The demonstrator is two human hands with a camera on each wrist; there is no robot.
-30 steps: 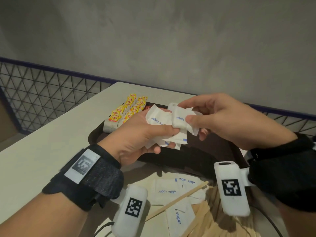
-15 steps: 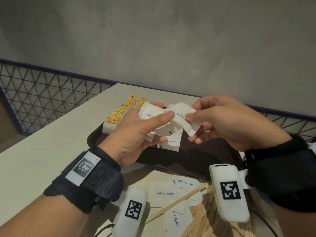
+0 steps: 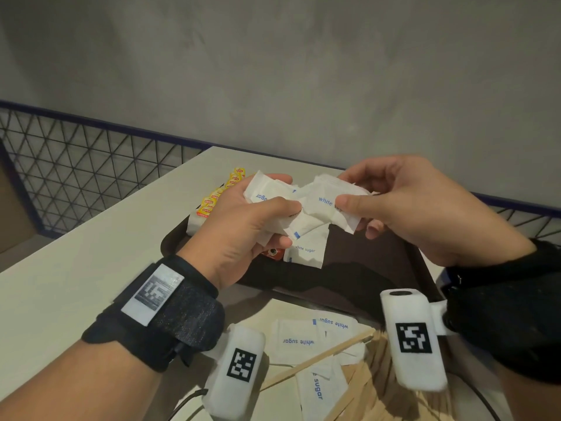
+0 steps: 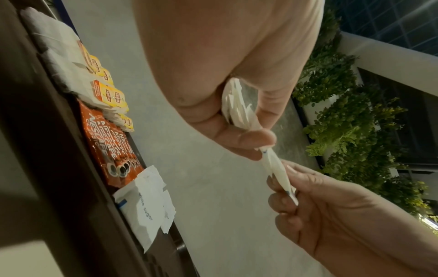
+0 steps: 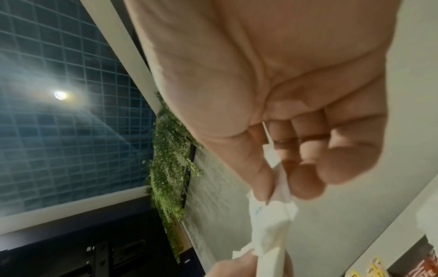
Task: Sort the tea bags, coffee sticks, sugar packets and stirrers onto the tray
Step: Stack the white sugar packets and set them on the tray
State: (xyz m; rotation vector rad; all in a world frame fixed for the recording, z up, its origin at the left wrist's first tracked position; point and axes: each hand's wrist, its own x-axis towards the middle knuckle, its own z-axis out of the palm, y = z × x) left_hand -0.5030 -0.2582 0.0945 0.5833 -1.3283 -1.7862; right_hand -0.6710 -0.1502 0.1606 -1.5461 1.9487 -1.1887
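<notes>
Sugar packets (image 3: 306, 208) are held as a loose, fanned bunch above the dark tray (image 3: 391, 268), gripped by the left hand (image 3: 239, 235) while one packet is pinched between thumb and fingers of the right hand (image 3: 403, 208). A packet could slip from the uneven bunch and be dropped among the coffee sticks (image 4: 111, 148) or tea bags (image 3: 212, 202). More packets and wooden stirrers (image 3: 321, 357) lie on the near tabletop (image 3: 76, 247), which is backed by a grey wall.
</notes>
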